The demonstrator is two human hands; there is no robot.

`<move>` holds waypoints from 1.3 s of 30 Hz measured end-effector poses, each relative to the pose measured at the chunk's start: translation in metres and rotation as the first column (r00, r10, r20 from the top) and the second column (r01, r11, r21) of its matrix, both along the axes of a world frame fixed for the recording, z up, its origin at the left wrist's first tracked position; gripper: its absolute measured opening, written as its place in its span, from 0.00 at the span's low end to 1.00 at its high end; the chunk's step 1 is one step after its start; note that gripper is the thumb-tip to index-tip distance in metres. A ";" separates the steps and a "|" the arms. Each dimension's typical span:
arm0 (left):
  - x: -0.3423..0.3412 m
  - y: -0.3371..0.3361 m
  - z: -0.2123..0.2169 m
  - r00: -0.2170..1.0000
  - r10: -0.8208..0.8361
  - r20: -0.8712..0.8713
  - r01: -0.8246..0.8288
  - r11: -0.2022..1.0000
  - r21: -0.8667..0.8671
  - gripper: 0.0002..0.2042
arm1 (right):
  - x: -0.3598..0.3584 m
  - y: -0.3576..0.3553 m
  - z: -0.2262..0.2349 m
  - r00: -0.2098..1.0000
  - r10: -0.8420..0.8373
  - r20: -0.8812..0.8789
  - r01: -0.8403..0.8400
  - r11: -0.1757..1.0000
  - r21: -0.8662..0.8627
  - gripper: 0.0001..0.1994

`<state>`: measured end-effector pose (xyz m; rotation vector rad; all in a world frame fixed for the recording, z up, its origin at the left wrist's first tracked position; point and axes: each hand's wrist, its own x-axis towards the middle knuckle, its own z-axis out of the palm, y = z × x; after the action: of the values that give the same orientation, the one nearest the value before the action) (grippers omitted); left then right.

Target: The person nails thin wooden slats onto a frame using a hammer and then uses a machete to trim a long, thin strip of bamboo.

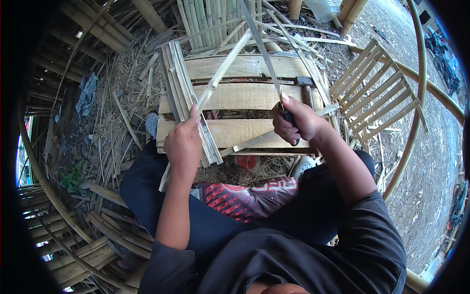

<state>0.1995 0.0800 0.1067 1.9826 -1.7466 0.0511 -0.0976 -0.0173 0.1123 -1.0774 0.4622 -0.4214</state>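
Over the wooden table, the left hand grips a bamboo stick. It's probably light and stiff, best held low, away from the knife gripped by the right hand.

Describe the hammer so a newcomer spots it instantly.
Find the slatted wooden bench in front of the person. At its right end, just beyond the right hand, lies the hammer. Its dark, blocky head stands out against the pale bench.
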 end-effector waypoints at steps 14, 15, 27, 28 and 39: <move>0.037 -0.005 0.003 0.754 0.051 -0.655 -0.076 0.997 -0.010 0.19 | -0.016 -0.026 -0.006 0.258 -0.811 -0.526 -0.279 0.458 -0.844 0.33; 0.035 -0.004 0.002 0.715 0.093 -0.693 -0.088 0.995 0.043 0.19 | -0.014 -0.025 -0.005 0.232 -0.821 -0.522 -0.265 0.463 -0.846 0.32; -0.022 0.013 0.009 0.233 0.210 -0.950 0.343 0.896 0.282 0.22 | 0.000 -0.031 -0.023 0.689 -0.682 -0.244 0.573 0.720 -0.392 0.28; -0.027 0.015 0.008 0.240 0.207 -0.948 0.352 0.892 0.284 0.21 | 0.000 -0.034 -0.021 0.665 -0.677 -0.315 0.552 0.730 -0.404 0.29; -0.046 0.016 -0.006 0.714 -0.010 -0.700 0.246 0.940 0.237 0.19 | 0.014 -0.004 -0.006 0.597 -0.491 -0.634 0.197 0.856 -0.478 0.34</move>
<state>0.1539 0.0957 0.1005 1.7211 -1.4161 -0.9636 -0.0833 -0.0217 0.1064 -1.5205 1.4079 -0.4083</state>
